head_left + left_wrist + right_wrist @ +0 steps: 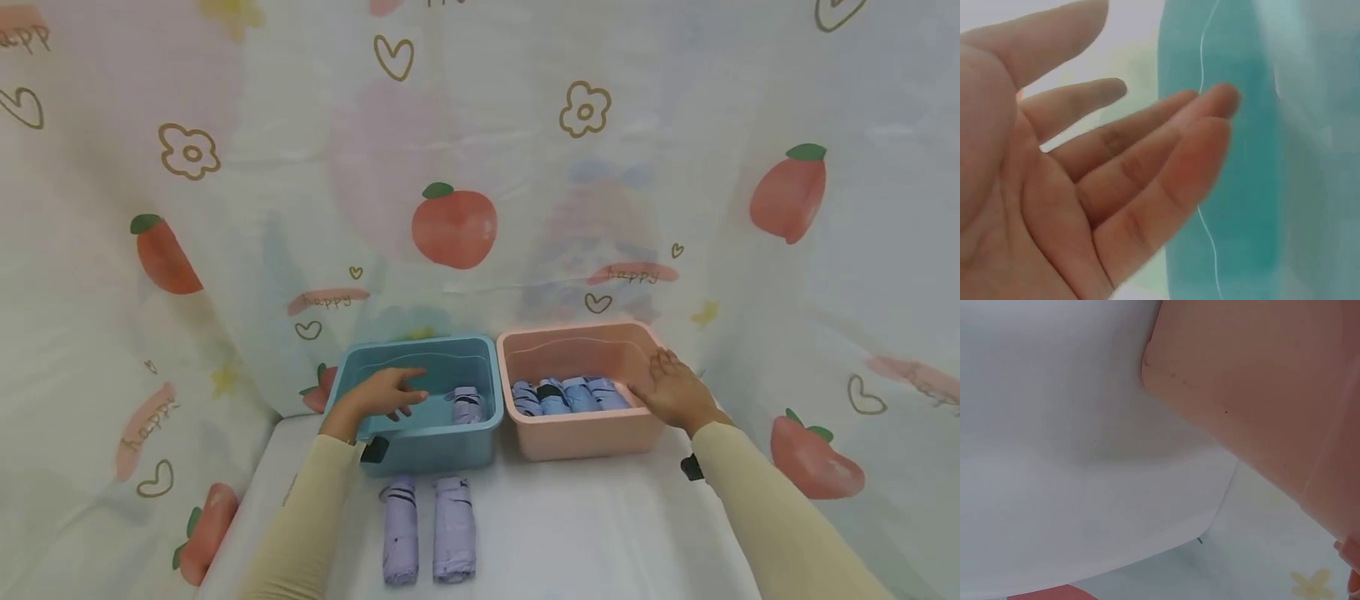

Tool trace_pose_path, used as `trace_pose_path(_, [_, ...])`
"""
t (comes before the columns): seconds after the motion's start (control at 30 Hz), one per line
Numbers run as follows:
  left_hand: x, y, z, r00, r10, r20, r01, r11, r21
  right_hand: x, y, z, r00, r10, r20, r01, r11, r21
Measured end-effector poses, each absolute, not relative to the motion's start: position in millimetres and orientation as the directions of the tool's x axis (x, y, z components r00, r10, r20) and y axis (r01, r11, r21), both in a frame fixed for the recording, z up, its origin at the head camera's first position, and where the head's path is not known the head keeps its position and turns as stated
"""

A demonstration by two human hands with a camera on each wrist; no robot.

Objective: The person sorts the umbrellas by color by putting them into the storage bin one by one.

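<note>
My left hand [382, 398] hangs open, fingers relaxed, over the blue bin [420, 437], holding nothing; one folded lilac umbrella [467, 406] lies in its right end. My right hand [675, 392] rests on the pink bin's [581, 433] right rim, probably curled over the edge, though the wrist view barely shows it. Four umbrellas [570, 395] lie inside. Two more [429, 529] wait on the white table [600, 533]. I'd keep that bin steady and place items parallel.
</note>
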State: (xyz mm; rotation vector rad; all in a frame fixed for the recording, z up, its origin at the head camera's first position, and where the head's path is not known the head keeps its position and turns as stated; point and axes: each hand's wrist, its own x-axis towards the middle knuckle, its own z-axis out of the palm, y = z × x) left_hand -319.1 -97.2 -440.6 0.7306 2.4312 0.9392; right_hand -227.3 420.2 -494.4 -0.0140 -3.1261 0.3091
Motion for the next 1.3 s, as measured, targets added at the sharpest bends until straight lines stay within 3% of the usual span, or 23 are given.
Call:
trace_pose_path(0.33, [-265,-130,-453,-0.884,0.457,0.100,0.362,0.532,0.765,-229,423,-495,-1.000,-0.008,-0.010,-0.006,0.981,-0.191])
trace_pose_path(0.6, [-228,-150,-473,-0.944,0.237,0.229,0.315,0.443,0.839,-229,422,-498,-1.000,0.000,-0.009,0.002,0.980,-0.201])
trace_pose_path(0.73, [-209,-157,-487,-0.965,0.173,0.198,0.258,0.478,0.839,-230,421,-496,-1.000,0.000,0.001,0.000,0.980,-0.197])
trace_pose_path(1.07, [-176,-163,-559,-0.977,0.209,-0.032,0.087,0.536,0.840,-232,424,-494,-1.000,-0.012,0.005,-0.013,0.981,-0.195])
trace_pose_path(1.3, [-162,-163,-598,-0.977,0.192,-0.087,0.035,0.555,0.831,-235,425,-500,-1.000,-0.011,0.004,-0.011,0.981,-0.194])
